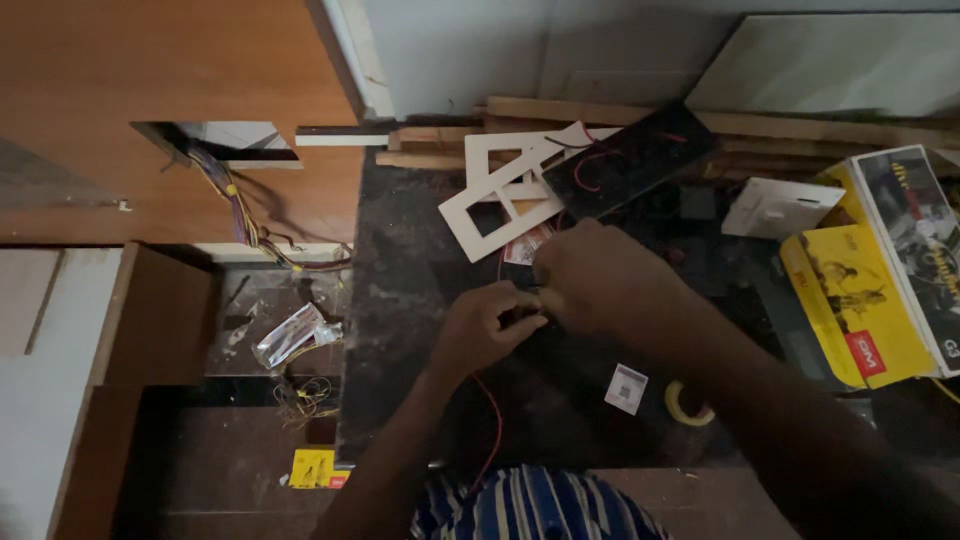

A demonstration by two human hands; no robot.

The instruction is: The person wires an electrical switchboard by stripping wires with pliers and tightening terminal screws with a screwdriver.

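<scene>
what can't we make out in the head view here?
- Whatever the left hand and right hand pinch: hidden between the fingers, dim light.
- Thin red wire: upper end lost under the hands.
- Yellow cardboard box: cut off by the right edge.
- Bundle of coloured wires: its start hidden inside the wall opening.

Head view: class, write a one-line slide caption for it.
Both hands, left hand and right hand, meet over a dark slab, near a red wire and white frame.

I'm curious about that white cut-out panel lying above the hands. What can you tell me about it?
The white frame plate is flat, thin and rigid-looking, maybe plastic or painted board, with several rectangular openings cut through it. It lies tilted on the dark stone slab, its upper right part tucked under a black panel. Neither hand touches it.
</scene>
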